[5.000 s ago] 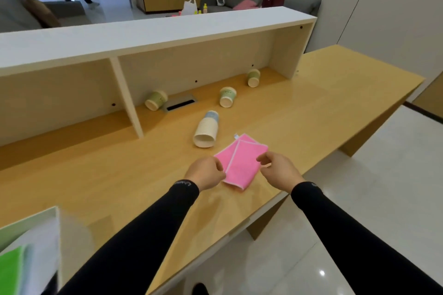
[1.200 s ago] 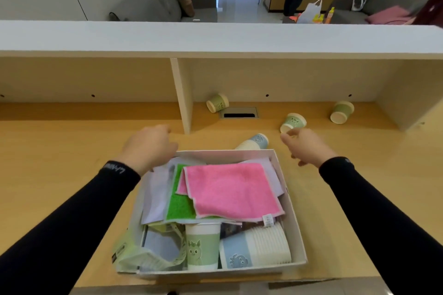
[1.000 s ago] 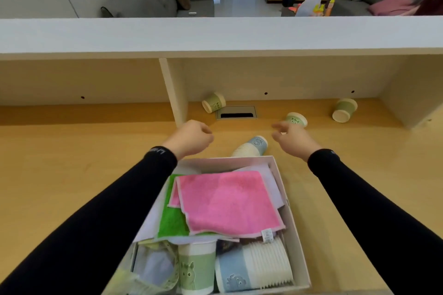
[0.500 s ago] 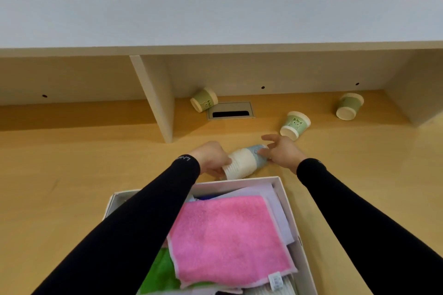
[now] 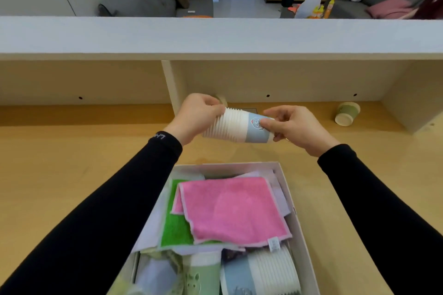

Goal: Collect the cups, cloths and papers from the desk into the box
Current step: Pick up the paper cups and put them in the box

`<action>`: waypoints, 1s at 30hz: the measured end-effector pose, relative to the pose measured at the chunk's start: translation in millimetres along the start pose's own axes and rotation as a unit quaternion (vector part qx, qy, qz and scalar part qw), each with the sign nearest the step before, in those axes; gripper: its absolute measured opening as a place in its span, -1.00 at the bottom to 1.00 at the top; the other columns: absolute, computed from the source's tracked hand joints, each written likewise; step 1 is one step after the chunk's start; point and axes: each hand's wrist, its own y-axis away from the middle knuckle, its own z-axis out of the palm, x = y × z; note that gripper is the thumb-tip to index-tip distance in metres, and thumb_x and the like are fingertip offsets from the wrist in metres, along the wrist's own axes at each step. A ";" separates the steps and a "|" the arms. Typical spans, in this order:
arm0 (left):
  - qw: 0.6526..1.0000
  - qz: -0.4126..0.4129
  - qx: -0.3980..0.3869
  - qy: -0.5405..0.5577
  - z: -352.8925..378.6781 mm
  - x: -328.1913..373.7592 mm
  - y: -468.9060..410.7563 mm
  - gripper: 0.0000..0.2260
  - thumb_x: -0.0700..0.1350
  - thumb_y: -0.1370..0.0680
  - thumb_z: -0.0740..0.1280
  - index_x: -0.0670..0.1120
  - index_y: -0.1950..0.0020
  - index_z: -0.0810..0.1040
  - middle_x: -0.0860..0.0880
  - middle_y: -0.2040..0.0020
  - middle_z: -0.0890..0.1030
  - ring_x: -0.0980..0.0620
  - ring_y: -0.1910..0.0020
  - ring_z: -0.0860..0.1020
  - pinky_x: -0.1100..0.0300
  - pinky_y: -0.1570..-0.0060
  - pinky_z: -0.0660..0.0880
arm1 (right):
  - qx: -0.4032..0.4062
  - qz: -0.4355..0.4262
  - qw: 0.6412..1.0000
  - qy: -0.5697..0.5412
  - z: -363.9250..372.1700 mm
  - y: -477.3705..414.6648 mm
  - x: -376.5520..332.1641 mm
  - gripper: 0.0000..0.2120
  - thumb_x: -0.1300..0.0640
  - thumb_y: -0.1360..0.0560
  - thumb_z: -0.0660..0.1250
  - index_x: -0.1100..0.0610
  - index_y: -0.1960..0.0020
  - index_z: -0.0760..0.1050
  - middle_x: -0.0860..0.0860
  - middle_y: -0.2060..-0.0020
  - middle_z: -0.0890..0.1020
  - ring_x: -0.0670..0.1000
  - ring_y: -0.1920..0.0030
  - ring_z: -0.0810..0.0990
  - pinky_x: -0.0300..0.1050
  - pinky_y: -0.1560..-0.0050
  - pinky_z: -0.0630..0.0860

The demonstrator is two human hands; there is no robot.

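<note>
Head view. Inspector: Report the location and orientation of the nested stack of ribbed white paper cups with a blue outer cup [image 5: 236,126].

Technician: The stack is off the light wooden desk [image 5: 72,163]. It is held in the air just beyond the far wall of the white cardboard box [image 5: 284,176]. Its long axis runs left to right, nearly level, with the right end slightly lower. The open mouths point left. The blue base end, with its cartoon print, points right.

Inspector: Grip status?

Technician: The left hand [image 5: 196,115] wraps the rim end, fingers curled over the top. The right hand [image 5: 296,128] pinches the base end between thumb and fingers.

Inspector: Box contents?

Technician: A pink terry cloth [image 5: 232,208] lies on top, overlapping a green cloth [image 5: 175,225] at its left. Pale paper sheets [image 5: 279,190] show beneath them. At the near end, a green printed paper cup [image 5: 203,275] and a second ribbed cup stack [image 5: 263,273] lie side by side.

Inspector: Items on the desk?

Technician: One olive-green paper cup [image 5: 346,114] lies on its side at far right, under the white-topped shelf [image 5: 215,36], with its mouth toward the near side.
</note>
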 end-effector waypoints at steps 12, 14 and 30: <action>0.968 -0.056 -0.168 -0.179 1.3 -41.5 94.5 -0.59 -0.02 -0.50 0.37 -0.06 -0.33 0.46 -0.07 -0.08 0.59 0.02 0.16 0.60 0.18 0.26 0.58 | -0.096 0.050 0.991 0.075 17.5 84.1 28.1 -0.81 0.11 -0.46 0.41 0.14 -0.04 0.55 0.06 0.27 0.60 -0.04 0.41 0.53 -0.26 0.44 0.50; 0.950 -0.033 -0.177 -0.257 12.5 -52.9 102.5 -0.55 0.01 -0.49 0.38 0.01 -0.37 0.44 -0.07 -0.18 0.60 -0.05 0.00 0.60 0.09 0.03 0.56 | -0.077 0.033 0.981 0.174 26.8 93.4 34.5 -0.87 0.08 -0.47 0.38 0.05 -0.01 0.54 -0.02 0.28 0.54 -0.09 0.40 0.49 -0.26 0.43 0.40; 0.924 0.001 0.026 -0.382 -11.0 -26.9 75.0 -0.72 0.03 -0.58 0.21 -0.09 -0.17 0.55 -0.08 -0.07 0.64 -0.04 0.04 0.55 0.13 0.13 0.45 | -0.017 -0.026 0.976 0.217 22.4 53.5 -2.1 -0.75 0.06 -0.52 0.30 0.11 -0.16 0.54 0.02 0.04 0.58 -0.02 0.12 0.54 -0.23 0.22 0.43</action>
